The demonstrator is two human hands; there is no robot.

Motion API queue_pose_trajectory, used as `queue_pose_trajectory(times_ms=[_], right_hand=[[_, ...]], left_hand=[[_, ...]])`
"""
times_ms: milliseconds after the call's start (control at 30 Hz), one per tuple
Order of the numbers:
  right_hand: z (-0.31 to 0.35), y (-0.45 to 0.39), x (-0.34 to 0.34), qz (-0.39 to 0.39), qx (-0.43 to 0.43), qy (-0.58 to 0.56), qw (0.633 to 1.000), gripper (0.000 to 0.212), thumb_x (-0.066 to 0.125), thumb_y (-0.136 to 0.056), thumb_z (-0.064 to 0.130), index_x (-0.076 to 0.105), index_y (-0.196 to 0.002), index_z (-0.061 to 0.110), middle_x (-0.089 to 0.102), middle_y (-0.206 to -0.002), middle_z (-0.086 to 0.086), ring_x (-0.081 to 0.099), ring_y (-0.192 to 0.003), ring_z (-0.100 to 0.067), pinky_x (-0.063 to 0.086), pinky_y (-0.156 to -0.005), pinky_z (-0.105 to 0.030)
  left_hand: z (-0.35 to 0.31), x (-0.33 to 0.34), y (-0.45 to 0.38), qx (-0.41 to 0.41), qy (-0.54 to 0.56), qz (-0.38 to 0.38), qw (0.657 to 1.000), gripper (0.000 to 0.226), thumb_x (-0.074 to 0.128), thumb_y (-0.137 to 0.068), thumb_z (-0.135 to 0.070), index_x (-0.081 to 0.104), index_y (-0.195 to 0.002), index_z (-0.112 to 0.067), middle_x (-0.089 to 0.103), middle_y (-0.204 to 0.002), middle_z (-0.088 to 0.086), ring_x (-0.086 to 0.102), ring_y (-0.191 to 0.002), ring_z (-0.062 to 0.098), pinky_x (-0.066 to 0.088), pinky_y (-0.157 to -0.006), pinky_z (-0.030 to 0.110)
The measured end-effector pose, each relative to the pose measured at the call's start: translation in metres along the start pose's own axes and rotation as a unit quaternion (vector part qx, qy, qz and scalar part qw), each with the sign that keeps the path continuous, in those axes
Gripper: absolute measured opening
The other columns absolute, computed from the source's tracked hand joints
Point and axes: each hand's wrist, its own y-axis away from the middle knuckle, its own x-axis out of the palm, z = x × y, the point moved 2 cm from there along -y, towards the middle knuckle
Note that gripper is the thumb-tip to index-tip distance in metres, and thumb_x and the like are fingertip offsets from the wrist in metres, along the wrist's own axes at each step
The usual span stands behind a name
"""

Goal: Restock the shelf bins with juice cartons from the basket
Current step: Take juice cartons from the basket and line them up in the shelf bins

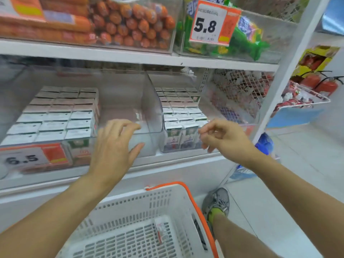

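Two clear shelf bins sit side by side. The wide left bin holds rows of juice cartons on its left side, and its right part is bare. The narrow right bin is packed with cartons up to its front wall. My left hand hovers with spread fingers at the left bin's front edge, holding nothing. My right hand is in front of the right bin with fingers loosely curled, also holding nothing. Below, the white basket with an orange handle shows one small item on its floor.
The shelf above carries sausages and green packs behind a 5.8 price tag. A 6.5 price tag hangs on the left bin. A wire basket is at the right. My shoe stands beside the basket.
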Motion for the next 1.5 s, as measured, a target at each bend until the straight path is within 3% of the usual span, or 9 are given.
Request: queue_pose_trajectory(times_ms=[133, 267, 367, 633, 800, 933, 1267, 1367, 1500], right_hand=[[-0.053, 0.035, 0.074, 0.188, 0.131, 0.021, 0.973, 0.016, 0.072, -0.088, 0.006, 0.067, -0.101, 0.0, 0.066, -0.082, -0.01, 0.068, -0.071, -0.022, 0.059, -0.064, -0.035], [-0.117, 0.045, 0.14, 0.274, 0.231, 0.098, 0.928, 0.02, 0.073, -0.087, 0.009, 0.064, -0.103, 0.0, 0.065, -0.087, -0.014, 0.062, -0.069, -0.022, 0.06, -0.074, -0.04], [-0.165, 0.057, 0.182, 0.305, 0.279, 0.163, 0.896, 0.034, 0.077, -0.084, 0.019, 0.06, -0.113, 0.01, 0.06, -0.105, -0.01, 0.064, -0.08, -0.024, 0.058, -0.084, -0.04], [-0.276, 0.099, 0.271, 0.167, 0.335, 0.198, 0.906, 0.058, 0.069, -0.088, 0.029, 0.042, -0.135, 0.009, 0.058, -0.12, -0.012, 0.062, -0.106, -0.03, 0.05, -0.079, -0.034], [-0.276, 0.105, 0.276, 0.14, 0.346, 0.106, 0.922, 0.026, 0.069, -0.082, 0.031, 0.067, -0.061, 0.015, 0.063, -0.057, 0.001, 0.062, -0.058, -0.018, 0.055, -0.059, -0.032], [-0.217, 0.097, 0.278, 0.223, 0.32, -0.064, 0.919, 0.019, 0.084, -0.077, 0.028, 0.072, -0.064, 0.019, 0.07, -0.063, -0.003, 0.069, -0.065, -0.023, 0.062, -0.072, -0.046], [-0.044, 0.085, 0.267, 0.317, 0.159, -0.203, 0.913, 0.036, 0.079, -0.082, 0.013, 0.063, -0.114, 0.016, 0.066, -0.121, -0.006, 0.069, -0.103, -0.02, 0.057, -0.089, -0.038], [0.012, 0.083, 0.27, 0.288, 0.058, -0.216, 0.931, 0.07, 0.083, -0.078, 0.01, 0.045, -0.133, 0.032, 0.052, -0.134, 0.004, 0.062, -0.115, -0.017, 0.058, -0.088, -0.036], [0.083, 0.076, 0.279, 0.292, -0.101, -0.159, 0.938, 0.048, 0.083, -0.078, 0.018, 0.062, -0.12, 0.027, 0.068, -0.114, 0.007, 0.064, -0.108, -0.016, 0.056, -0.086, -0.047]], left_hand=[[-0.031, -0.006, 0.015, 0.081, 0.119, 0.003, 0.99, 0.007, 0.069, -0.084, -0.013, 0.063, -0.088, -0.014, 0.059, -0.083, -0.001, 0.053, -0.079, 0.02, 0.042, -0.072, 0.039], [-0.032, 0.056, 0.094, -0.01, 0.141, 0.48, 0.866, 0.015, 0.065, -0.087, -0.021, 0.063, -0.101, -0.023, 0.055, -0.083, -0.011, 0.06, -0.088, 0.019, 0.044, -0.075, 0.029], [-0.003, 0.084, 0.172, -0.132, 0.113, 0.632, 0.755, 0.033, 0.068, -0.09, -0.033, 0.057, -0.117, -0.019, 0.062, -0.105, -0.001, 0.057, -0.094, 0.019, 0.046, -0.083, 0.03], [0.002, 0.134, 0.303, -0.479, 0.289, 0.545, 0.624, 0.012, 0.06, -0.098, -0.019, 0.057, -0.108, -0.013, 0.056, -0.114, 0.007, 0.063, -0.075, 0.016, 0.052, -0.064, 0.025], [0.003, 0.138, 0.304, -0.582, 0.336, 0.471, 0.572, 0.027, 0.06, -0.096, -0.034, 0.06, -0.112, -0.012, 0.063, -0.118, 0.006, 0.068, -0.085, 0.016, 0.059, -0.078, 0.037], [0.012, 0.122, 0.257, -0.67, 0.398, 0.398, 0.485, 0.051, 0.063, -0.089, -0.054, 0.06, -0.107, -0.006, 0.069, -0.107, 0.014, 0.071, -0.093, 0.028, 0.061, -0.078, 0.039], [0.077, -0.043, 0.158, -0.44, 0.392, 0.517, 0.621, 0.045, 0.074, -0.08, -0.052, 0.073, -0.102, -0.012, 0.068, -0.079, 0.0, 0.055, -0.068, 0.014, 0.039, -0.061, 0.027], [0.092, -0.105, 0.139, -0.425, 0.453, 0.485, 0.615, 0.065, 0.082, -0.069, -0.05, 0.067, -0.118, -0.01, 0.07, -0.107, 0.019, 0.065, -0.095, 0.027, 0.047, -0.087, 0.037], [0.107, -0.166, 0.129, -0.42, 0.527, 0.39, 0.628, 0.098, 0.093, -0.057, -0.042, 0.051, -0.132, 0.003, 0.058, -0.132, 0.028, 0.059, -0.119, 0.037, 0.036, -0.109, 0.053]])
